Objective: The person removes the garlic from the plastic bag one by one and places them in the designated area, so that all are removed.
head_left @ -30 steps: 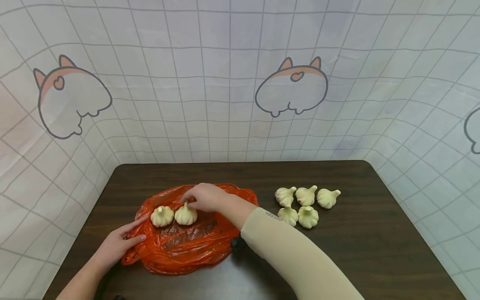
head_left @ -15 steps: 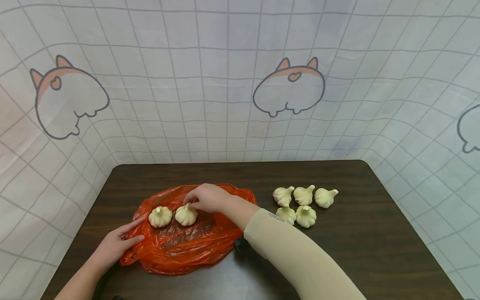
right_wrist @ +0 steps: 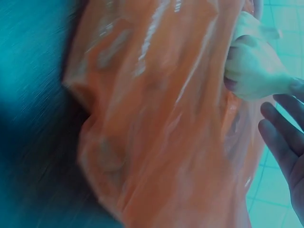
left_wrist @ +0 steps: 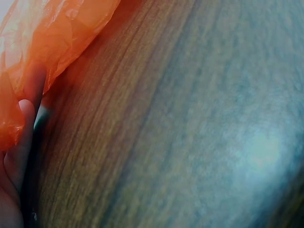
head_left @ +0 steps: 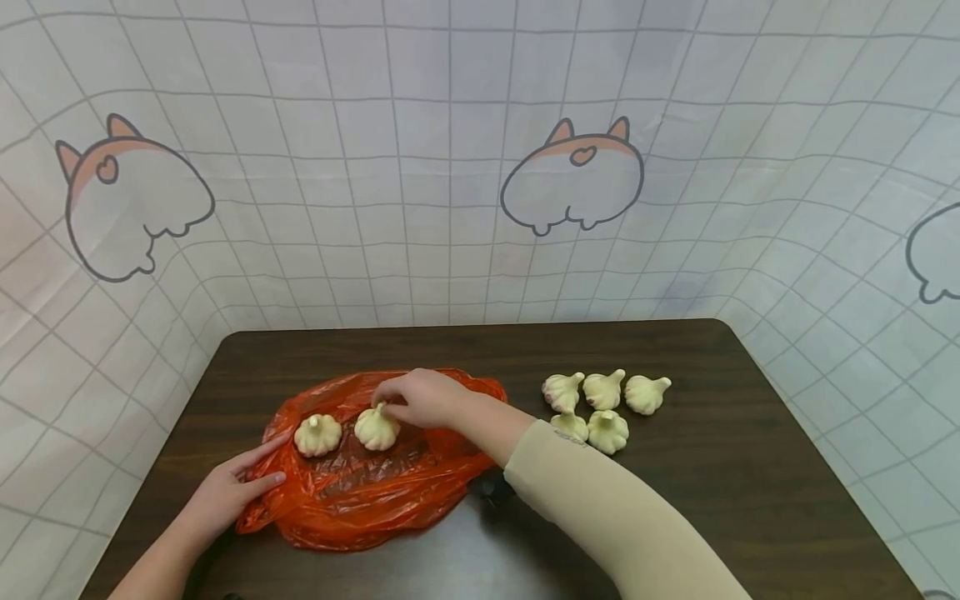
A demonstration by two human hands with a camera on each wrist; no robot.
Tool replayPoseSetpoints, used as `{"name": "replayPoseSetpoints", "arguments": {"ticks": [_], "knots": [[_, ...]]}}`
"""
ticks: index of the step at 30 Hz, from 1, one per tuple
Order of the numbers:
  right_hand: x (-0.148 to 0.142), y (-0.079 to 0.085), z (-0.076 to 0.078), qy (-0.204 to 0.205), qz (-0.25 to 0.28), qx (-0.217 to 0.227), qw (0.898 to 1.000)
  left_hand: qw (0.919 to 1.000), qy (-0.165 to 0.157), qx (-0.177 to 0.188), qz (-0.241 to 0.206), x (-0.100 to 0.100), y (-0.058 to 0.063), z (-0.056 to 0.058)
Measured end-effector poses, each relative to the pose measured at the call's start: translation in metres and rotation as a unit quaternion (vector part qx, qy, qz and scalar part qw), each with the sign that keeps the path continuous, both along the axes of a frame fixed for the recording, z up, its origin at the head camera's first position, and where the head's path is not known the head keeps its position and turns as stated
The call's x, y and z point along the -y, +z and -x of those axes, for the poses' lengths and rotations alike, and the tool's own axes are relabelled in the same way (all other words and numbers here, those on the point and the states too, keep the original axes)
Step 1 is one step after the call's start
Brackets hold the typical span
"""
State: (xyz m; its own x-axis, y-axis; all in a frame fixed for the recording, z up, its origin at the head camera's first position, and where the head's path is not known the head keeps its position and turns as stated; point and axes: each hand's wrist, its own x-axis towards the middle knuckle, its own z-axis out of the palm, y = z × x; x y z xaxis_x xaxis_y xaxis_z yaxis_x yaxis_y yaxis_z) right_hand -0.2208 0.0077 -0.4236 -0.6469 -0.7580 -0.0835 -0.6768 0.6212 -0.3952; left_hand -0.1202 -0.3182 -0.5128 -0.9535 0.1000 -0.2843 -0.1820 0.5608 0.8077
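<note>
An orange-red plastic bag point(head_left: 360, 500) lies spread on the dark table, with two garlic bulbs on it. My right hand point(head_left: 423, 398) pinches one garlic bulb point(head_left: 377, 429) by its stem, over the middle of the bag. In the right wrist view this bulb point(right_wrist: 254, 71) hangs tilted, its stem at the fingertips. The other garlic bulb point(head_left: 317, 436) sits just to its left. At the bag's left edge, my left hand point(head_left: 225, 492) holds the plastic, thumb apart from the fingers. Through the thin film a left finger point(left_wrist: 34, 85) shows in the left wrist view.
Several garlic bulbs point(head_left: 607, 432) stand grouped on the right side of the brown wooden table point(head_left: 712, 483). A small black object point(head_left: 491, 487) sits under the right forearm. White grid-patterned cloth point(head_left: 442, 208) surrounds the table's back and sides.
The bulb in my right hand has shifted slightly right, away from the other one on the bag. My left hand stays at the bag's edge. The head view has turned slightly.
</note>
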Motion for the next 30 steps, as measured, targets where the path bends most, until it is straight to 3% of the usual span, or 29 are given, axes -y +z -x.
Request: {"name": "replayPoseSetpoints", "arguments": {"ticks": [13, 23, 30], "knots": [[-0.043, 0.006, -0.013, -0.008, 0.028, -0.039, 0.999, 0.9999, -0.001, -0.002, -0.014, 0.004, -0.002, 0.0], [-0.092, 0.015, -0.025, -0.055, 0.063, -0.059, 0.995, 0.9999, -0.004, -0.008, -0.009, 0.001, 0.001, -0.001], [-0.138, 0.025, -0.033, -0.101, 0.116, -0.065, 0.986, 1.0, -0.006, 0.001, -0.001, 0.001, 0.0, -0.001]]}}
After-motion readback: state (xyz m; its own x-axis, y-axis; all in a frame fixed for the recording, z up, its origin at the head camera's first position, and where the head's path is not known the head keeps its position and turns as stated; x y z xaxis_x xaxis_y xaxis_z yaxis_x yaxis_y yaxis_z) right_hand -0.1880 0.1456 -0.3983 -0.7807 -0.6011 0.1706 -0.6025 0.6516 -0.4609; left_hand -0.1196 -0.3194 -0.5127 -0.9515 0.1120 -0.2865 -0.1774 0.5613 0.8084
